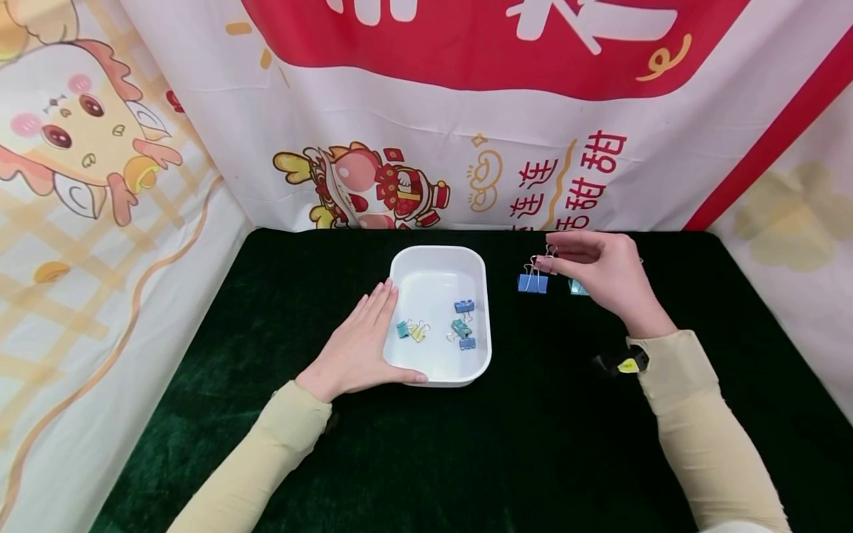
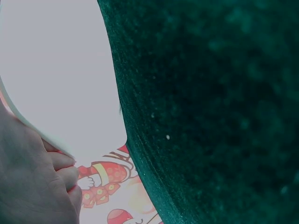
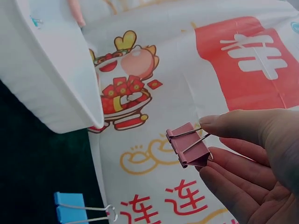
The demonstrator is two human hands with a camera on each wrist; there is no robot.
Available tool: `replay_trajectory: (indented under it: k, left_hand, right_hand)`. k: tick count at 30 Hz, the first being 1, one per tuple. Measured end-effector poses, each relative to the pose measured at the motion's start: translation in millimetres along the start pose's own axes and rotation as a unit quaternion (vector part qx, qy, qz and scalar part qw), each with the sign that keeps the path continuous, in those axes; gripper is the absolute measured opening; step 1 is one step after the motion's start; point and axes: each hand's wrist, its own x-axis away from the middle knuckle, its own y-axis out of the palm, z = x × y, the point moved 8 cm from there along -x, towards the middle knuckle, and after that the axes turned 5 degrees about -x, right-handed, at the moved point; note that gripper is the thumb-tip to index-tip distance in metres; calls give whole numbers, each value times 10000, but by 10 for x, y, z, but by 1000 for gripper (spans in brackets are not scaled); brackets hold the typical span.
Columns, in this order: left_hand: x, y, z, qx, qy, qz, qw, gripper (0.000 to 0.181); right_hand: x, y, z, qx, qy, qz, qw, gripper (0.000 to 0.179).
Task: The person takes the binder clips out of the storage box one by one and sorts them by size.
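Observation:
My left hand (image 1: 360,344) lies along the left side of a white plastic tray (image 1: 433,292), fingers straight against its wall and thumb at the front rim. Inside the tray are several small binder clips: two blue ones and a teal clip (image 1: 461,328) on the right, a teal and a yellow clip (image 1: 417,333) on the left. Right of the tray, my right hand (image 1: 603,274) pinches a pink binder clip (image 3: 189,144) by its wire handles, between thumb and fingers. Below that hand sit a blue binder clip (image 1: 533,283) and a teal clip (image 1: 577,287), the latter partly hidden.
A dark green cloth (image 1: 533,444) covers the table. Behind it hangs a white and red printed sheet (image 1: 400,111), and patterned sheets flank both sides. A black strap with a yellow label (image 1: 629,366) shows at the right wrist.

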Motion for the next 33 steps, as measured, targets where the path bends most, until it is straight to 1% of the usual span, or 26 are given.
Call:
replay_trajectory:
  k: [4, 13, 17, 23, 27, 33]
  left_hand:
    - [3, 2, -1, -5, -20, -22, 10000, 141]
    - [5, -8, 8, 55, 1, 18, 10000, 140]
    - [9, -11, 11, 74, 3, 11, 10000, 139]
    - [6, -9, 14, 37, -1, -30, 10000, 140]
    - [6, -5, 15, -13, -13, -36, 10000, 141]
    - [5, -6, 16, -21, -15, -9, 10000, 141]
  right_hand:
    - [23, 7, 96, 29, 91, -99, 9999, 45]
    - [41, 82, 375, 57, 101, -213, 9997, 40]
    - [45, 165, 554, 62, 199, -370, 9991, 38]
    - [81, 308, 798, 82, 302, -636, 9975, 38]
    - [117, 395, 924, 133, 340, -827, 9959, 36]
    - [165, 492, 1055, 202, 348, -1002, 9942, 31]
